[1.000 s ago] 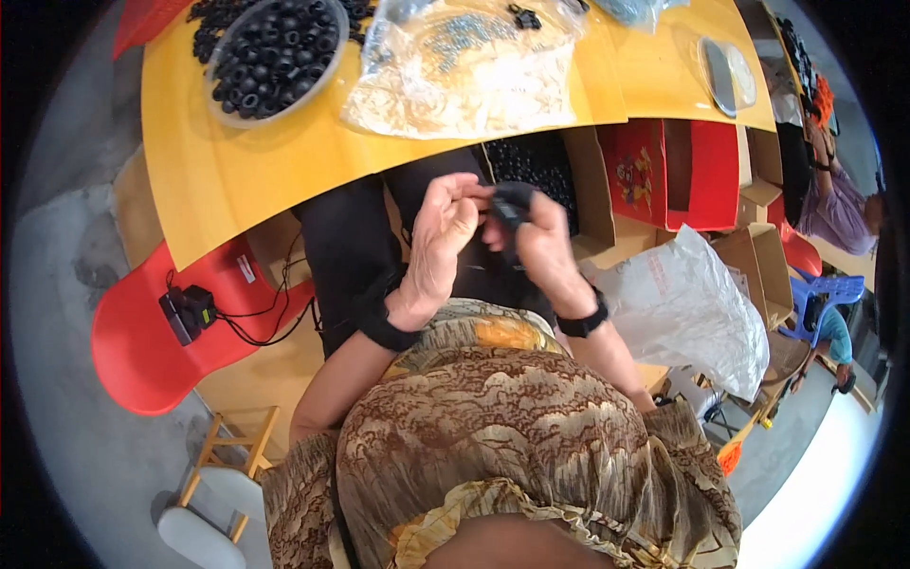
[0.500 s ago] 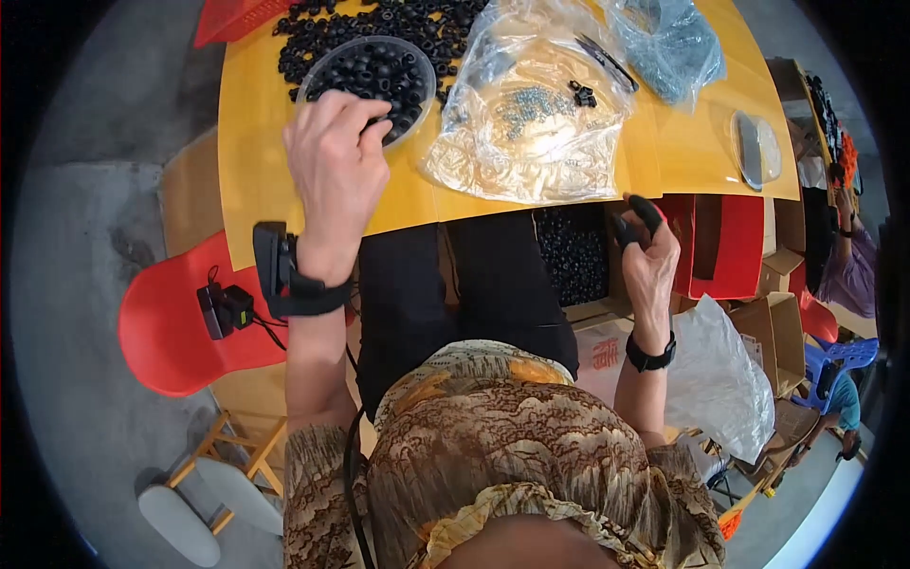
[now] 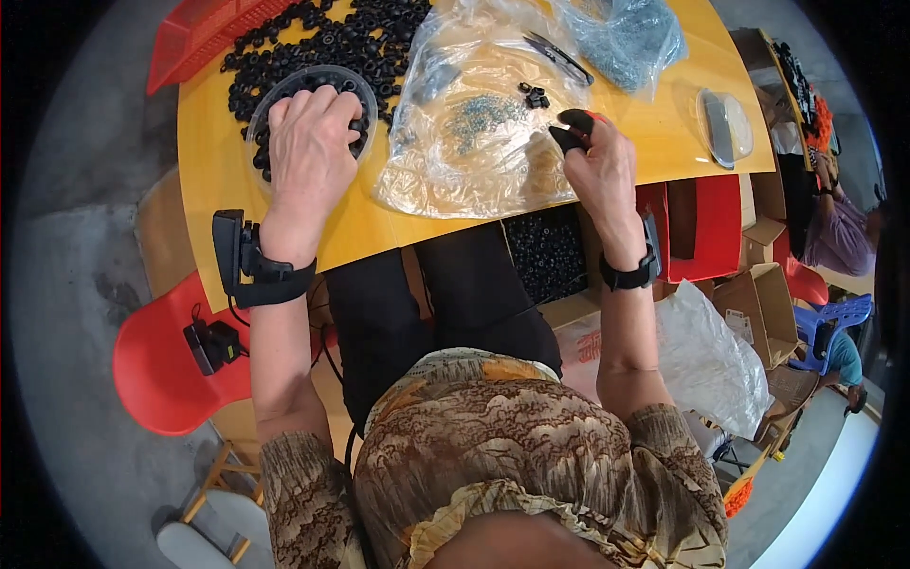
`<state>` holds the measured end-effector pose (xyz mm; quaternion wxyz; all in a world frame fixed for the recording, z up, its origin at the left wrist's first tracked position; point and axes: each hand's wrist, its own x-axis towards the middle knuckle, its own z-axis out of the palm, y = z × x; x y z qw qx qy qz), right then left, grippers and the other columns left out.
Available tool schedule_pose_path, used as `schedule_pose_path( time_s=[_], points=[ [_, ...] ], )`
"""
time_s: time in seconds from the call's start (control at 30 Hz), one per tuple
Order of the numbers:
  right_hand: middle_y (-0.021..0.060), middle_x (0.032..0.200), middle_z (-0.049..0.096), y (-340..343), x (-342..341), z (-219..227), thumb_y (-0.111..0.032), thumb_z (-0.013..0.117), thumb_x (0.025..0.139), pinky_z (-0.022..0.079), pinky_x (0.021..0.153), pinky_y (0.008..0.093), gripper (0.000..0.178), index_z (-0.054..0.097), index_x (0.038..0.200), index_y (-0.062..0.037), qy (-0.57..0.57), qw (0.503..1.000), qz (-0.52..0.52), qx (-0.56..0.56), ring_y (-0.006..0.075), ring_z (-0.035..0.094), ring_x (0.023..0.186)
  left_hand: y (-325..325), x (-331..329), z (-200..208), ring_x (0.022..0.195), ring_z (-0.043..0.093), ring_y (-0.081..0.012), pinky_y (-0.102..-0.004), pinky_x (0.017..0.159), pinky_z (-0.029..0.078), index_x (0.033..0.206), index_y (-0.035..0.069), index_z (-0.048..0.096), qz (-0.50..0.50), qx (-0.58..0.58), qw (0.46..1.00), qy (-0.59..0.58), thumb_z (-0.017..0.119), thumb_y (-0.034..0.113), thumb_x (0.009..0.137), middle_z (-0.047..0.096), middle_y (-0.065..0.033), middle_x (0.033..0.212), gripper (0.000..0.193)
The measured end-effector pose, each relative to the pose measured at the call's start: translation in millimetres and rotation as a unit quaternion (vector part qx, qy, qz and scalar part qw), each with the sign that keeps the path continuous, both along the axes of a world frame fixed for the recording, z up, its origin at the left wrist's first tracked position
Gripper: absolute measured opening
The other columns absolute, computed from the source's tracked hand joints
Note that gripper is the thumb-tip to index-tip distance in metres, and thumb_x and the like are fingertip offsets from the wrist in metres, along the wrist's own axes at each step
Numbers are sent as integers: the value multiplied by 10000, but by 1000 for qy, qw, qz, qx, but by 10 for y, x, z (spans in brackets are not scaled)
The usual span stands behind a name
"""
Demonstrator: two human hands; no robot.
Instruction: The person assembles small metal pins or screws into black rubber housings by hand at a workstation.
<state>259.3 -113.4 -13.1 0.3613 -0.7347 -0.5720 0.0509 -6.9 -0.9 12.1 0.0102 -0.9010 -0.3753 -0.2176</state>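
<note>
My left hand (image 3: 311, 147) is over a clear round tub (image 3: 250, 142) of small black ring-shaped parts (image 3: 334, 83). Its fingers curl down among them; the fingertips are hidden, so what they grip cannot be told. Black covers sit on the thumb and forefinger of my right hand (image 3: 599, 159), which are apart with nothing visible between them. That hand hovers by the right side of a clear plastic bag (image 3: 417, 180) spread on the table. On the bag lie tiny silvery metal pieces (image 3: 479, 121), a small cluster of black parts (image 3: 535, 96) and black thread snips (image 3: 561, 59).
Loose black parts (image 3: 379, 28) cover the far left of the yellow table (image 3: 213, 190), beside a red basket (image 3: 194, 43). A second bag of metal pieces (image 3: 630, 43) and a clear lidded case (image 3: 725, 128) are on the right. Below the edge stands a box of black parts (image 3: 545, 251).
My right hand has risen from below the table edge to the bag's right side. My left hand has gone deeper into the tub. The whole view has shifted slightly.
</note>
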Motion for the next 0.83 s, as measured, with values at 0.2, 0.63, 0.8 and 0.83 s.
schedule_pose_path(
  time_s=[0.2, 0.63, 0.8, 0.83],
  points=[
    [183, 857, 584, 108, -31, -149, -54, 573, 687, 454, 595, 445, 84, 582, 741, 10, -111, 993, -33, -32, 380, 574, 692, -274, -13, 207, 738, 560, -214, -317, 704, 419, 809, 46, 571, 39, -74, 980, -179, 632, -59, 653, 572, -76, 779, 198],
    [161, 847, 583, 199, -69, -269, -194, 646, 727, 457, 587, 444, 222, 566, 684, 8, -147, 988, -34, -33, 377, 575, 685, -996, -19, -79, 782, 584, -122, -230, 735, 482, 1015, -54, 565, -34, -477, 624, -618, 593, -46, 803, 617, -100, 880, 214],
    [180, 813, 592, 214, -79, -279, -214, 663, 699, 470, 570, 440, 223, 575, 669, -11, -129, 991, -36, 1, 372, 584, 656, -1077, -6, -134, 777, 590, -136, -240, 735, 489, 1018, -49, 567, -66, -523, 558, -641, 601, -18, 810, 620, -102, 893, 213],
    [193, 810, 594, 225, -53, -294, -210, 670, 693, 472, 569, 440, 206, 587, 676, -22, -106, 994, -39, -2, 368, 590, 658, -1081, -14, -177, 769, 594, -153, -252, 747, 488, 1035, -42, 560, -87, -530, 541, -647, 599, -6, 817, 619, -116, 907, 224]
  ],
)
